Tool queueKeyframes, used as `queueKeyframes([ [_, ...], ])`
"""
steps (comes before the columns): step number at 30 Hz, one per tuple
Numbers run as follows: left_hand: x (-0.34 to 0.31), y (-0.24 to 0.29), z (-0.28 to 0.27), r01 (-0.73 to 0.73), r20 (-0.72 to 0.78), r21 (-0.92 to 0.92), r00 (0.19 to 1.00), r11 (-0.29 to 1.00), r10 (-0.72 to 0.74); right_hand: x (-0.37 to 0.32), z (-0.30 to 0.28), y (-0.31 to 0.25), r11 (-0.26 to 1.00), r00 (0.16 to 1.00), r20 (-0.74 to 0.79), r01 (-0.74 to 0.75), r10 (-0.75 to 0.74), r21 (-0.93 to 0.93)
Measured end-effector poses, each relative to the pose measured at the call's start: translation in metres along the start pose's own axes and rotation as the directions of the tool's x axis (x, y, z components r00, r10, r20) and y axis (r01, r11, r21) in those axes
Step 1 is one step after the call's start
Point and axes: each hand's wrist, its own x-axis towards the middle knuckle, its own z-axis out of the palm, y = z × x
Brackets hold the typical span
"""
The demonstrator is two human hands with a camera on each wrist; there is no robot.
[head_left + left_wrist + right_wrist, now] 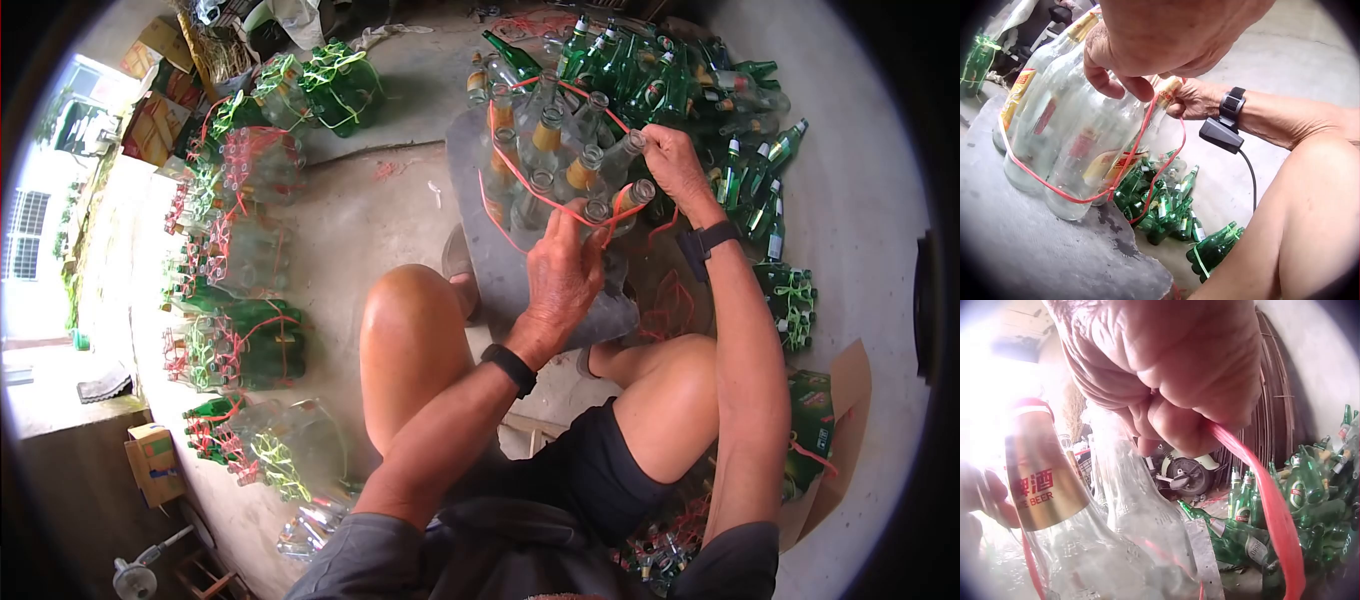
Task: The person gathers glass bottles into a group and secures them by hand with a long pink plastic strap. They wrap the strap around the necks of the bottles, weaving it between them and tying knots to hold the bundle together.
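Gripping red cord in the right hand, pinching it in the left hand, around clear bottles upright on a scuffed grey board. Set above a pale floor, near heaped green bottles, with tied bundles far left.

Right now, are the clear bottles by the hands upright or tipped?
Upright: the clear bottles stand base-down on the grey slab, necks up.

Clear glass bottles, some gold-labelled at the neck, stand clustered on the grey surface, at 1 o'clock in the head view. Red cord rings their lower bodies, crossing itself at 5 o'clock in the left wrist view.
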Motion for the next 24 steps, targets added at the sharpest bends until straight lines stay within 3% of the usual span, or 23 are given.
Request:
queueKeyframes([
  [12, 0.001, -0.009, -0.008, -0.106, -0.001, 0.095, 0.994, 0.99, 0.106, -0.007, -0.002, 0.007, 0.999, 0.997, 0.066, -0.044, 0.045, -0.018],
  [24, 0.001, -0.014, -0.02, -0.096, -0.024, 0.109, 0.995, 0.989, 0.099, -0.02, -0.003, -0.012, 0.998, 0.998, 0.037, -0.054, 0.055, -0.015],
])
